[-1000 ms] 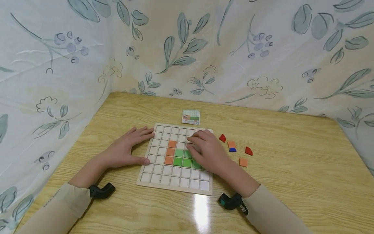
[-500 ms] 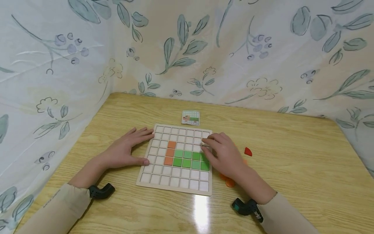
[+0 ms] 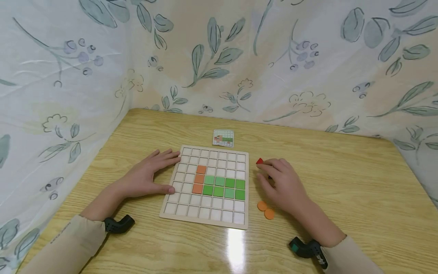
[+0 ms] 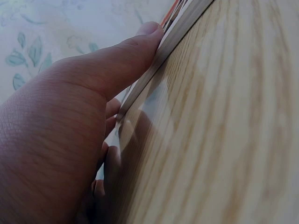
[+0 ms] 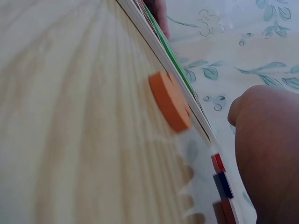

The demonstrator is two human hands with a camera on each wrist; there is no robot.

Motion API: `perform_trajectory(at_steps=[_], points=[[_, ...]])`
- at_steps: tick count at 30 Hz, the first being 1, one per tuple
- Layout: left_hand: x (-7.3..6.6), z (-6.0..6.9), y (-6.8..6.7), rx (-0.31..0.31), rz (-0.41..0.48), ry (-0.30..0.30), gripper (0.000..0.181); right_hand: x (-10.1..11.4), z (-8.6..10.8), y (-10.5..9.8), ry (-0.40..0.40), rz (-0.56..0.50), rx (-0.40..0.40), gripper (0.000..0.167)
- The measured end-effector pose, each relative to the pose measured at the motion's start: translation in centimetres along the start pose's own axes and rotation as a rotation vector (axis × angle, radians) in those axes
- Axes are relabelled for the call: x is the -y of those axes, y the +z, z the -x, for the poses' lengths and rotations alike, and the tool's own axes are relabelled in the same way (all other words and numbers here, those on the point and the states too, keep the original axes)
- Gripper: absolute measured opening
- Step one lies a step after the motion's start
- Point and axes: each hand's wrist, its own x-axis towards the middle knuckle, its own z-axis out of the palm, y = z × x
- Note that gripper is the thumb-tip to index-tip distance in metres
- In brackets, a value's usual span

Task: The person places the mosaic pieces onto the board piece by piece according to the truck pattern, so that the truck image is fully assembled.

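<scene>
A wooden grid board (image 3: 205,222) lies on the table with three orange square tiles (image 3: 199,179) in one column and several green square tiles (image 3: 219,190) in two rows beside them. At its left edge rests my left hand (image 3: 145,177), fingers spread and thumb (image 4: 140,44) on the rim. My right hand (image 3: 284,186) is above loose pieces right of the board, fingers slightly bent, with nothing seen in its grasp. A red piece (image 3: 259,161) shows by its fingertips. The right wrist view also catches a blue piece (image 5: 223,185); the hand hides other pieces from the head view.
Two orange discs (image 3: 269,214) lie between the board and my right wrist. Beyond the board's far edge is a small printed card (image 3: 223,138) with a coloured grid picture. Patterned cloth (image 3: 219,76) hangs behind and to the left of the wooden table (image 3: 164,247).
My right hand has drawn back rightward from over the board to the loose pieces, uncovering the green rows and the orange discs. The left hand keeps its place.
</scene>
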Motion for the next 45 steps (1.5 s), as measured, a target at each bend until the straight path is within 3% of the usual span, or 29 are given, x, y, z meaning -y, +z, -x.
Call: perform_trajectory(at_steps=[20, 27, 37, 45], points=[[0.1, 0.1, 0.0, 0.004, -0.011, -0.008, 0.104, -3.0, 3.5, -3.4, 0.042, 0.085, -0.013, 0.028], [0.1, 0.1, 0.0, 0.003, -0.014, -0.016, 0.104, -3.4, 4.6, -4.6, 0.115, 0.118, 0.006, 0.027], [0.1, 0.1, 0.2, 0.0, -0.011, -0.016, 0.103, -3.7, 5.1, -4.6, 0.22, 0.148, 0.061, 0.03], [0.1, 0.0, 0.3, 0.005, -0.017, -0.023, 0.103, -3.8, 5.3, -4.2, 0.242, 0.14, 0.073, 0.028]])
